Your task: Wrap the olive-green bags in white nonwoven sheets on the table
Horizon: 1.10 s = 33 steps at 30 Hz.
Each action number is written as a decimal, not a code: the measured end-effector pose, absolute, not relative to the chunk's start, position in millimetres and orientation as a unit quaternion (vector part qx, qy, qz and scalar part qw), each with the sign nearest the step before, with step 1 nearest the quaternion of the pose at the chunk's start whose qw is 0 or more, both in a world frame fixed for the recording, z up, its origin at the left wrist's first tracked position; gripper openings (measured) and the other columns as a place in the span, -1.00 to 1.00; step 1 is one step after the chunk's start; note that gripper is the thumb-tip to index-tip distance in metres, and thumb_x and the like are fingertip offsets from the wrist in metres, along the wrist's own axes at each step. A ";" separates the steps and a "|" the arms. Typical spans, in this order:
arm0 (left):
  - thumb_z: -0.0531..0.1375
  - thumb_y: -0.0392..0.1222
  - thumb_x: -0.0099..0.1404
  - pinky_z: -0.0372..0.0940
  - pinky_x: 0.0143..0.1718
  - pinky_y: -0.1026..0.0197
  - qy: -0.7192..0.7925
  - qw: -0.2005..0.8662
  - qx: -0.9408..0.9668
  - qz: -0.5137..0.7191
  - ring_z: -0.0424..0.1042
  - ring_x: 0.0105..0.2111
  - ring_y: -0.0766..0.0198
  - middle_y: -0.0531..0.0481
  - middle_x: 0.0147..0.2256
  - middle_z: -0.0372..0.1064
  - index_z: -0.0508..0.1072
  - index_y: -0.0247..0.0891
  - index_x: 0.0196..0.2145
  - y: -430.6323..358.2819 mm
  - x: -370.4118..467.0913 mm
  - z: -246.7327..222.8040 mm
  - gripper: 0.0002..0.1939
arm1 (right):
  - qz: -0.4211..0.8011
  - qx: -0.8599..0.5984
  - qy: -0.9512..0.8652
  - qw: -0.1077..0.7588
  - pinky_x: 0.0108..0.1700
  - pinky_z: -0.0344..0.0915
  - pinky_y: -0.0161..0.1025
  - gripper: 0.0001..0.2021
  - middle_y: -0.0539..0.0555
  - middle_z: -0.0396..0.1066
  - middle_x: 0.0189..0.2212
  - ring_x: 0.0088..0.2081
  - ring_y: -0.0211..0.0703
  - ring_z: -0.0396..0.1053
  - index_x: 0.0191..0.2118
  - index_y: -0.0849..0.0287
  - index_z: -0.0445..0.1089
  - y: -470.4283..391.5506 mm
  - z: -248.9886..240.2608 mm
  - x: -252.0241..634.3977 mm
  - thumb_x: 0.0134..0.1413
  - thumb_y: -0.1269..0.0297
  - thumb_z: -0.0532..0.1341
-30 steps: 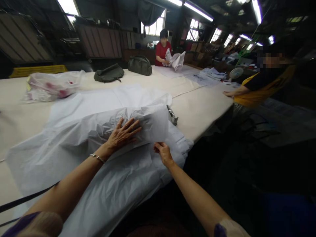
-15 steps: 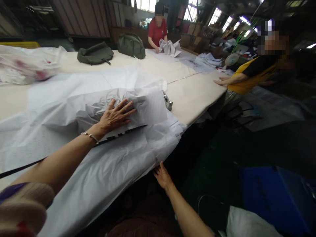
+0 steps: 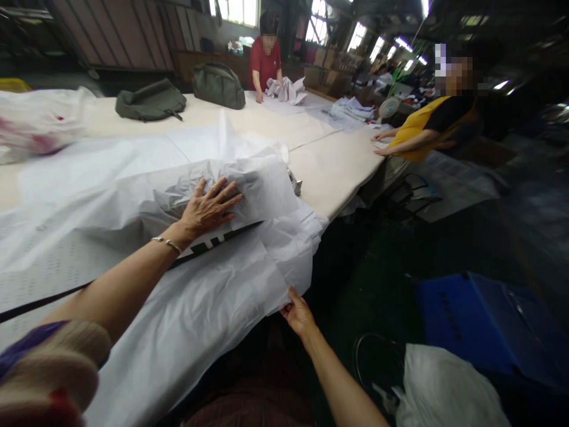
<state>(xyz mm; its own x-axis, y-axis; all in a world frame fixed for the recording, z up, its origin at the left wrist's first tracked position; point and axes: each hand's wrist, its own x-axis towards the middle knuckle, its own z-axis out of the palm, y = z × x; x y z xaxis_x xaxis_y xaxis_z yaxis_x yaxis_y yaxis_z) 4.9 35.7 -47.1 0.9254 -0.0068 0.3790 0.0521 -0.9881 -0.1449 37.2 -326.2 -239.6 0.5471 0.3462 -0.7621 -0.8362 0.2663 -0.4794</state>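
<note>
Large white sheets lie over the near part of the table and drape off its front edge. My left hand, fingers spread, rests flat on a crumpled, bulging part of the thin sheets. A black strip runs under my left forearm and along the bulge's near side. At the hanging edge, my right hand pinches the white sheets between thumb and fingers. Just beyond the bulge a metal object shows partly from under the sheet.
Two green bags and a clear plastic bag lie across the table. A person in red stands at the far side, another in yellow at the right edge. A blue box and white sack sit lower right.
The view has turned slightly right. My right hand has lifted the sheet edge a little and its fingers now close on it. My left hand stays on the bulge.
</note>
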 end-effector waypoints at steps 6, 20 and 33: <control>0.14 -0.09 0.33 -0.34 0.28 -0.42 -0.006 0.060 -0.977 -0.203 -0.16 0.35 -0.09 -0.13 0.34 -0.07 0.15 -0.01 0.28 36.5 4.5 -47.4 -0.42 | 0.442 -0.461 0.206 0.741 -0.28 0.42 -0.13 -0.40 0.02 0.53 -0.37 -0.33 -0.10 0.46 -0.21 0.15 0.39 -326.0 -220.7 28.6 -0.41 -0.02 0.54; 0.15 -0.09 0.33 -0.30 0.28 -0.42 -0.012 0.081 -0.975 -0.205 -0.13 0.34 -0.09 -0.11 0.34 -0.06 0.20 -0.05 0.26 37.6 3.3 -49.2 -0.45 | 0.469 -0.584 0.099 0.655 -0.37 0.42 -0.21 -0.50 0.09 0.51 -0.43 -0.44 -0.14 0.47 -0.25 0.26 0.44 -358.8 -183.4 22.5 -0.20 -0.05 0.46; 0.24 -0.02 0.25 -0.30 0.30 -0.37 -0.036 0.125 -0.972 -0.195 -0.13 0.35 -0.04 -0.03 0.34 -0.06 0.17 0.03 0.26 38.5 1.7 -50.1 -0.35 | 0.400 -0.563 -0.134 0.710 -0.47 0.20 -0.32 -0.58 -0.07 0.24 -0.63 -0.56 -0.30 0.17 -0.57 0.19 0.32 -289.0 -54.7 66.0 -0.06 -0.05 0.38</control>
<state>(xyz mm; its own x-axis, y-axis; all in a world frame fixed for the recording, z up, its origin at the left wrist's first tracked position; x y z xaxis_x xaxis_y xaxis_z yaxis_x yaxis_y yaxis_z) 1.7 38.5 -50.1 0.9215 0.0206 0.3878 0.1179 -0.9663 -0.2288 66.0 -289.0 -54.7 0.6441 0.7193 -0.2601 -0.4170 0.0451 -0.9078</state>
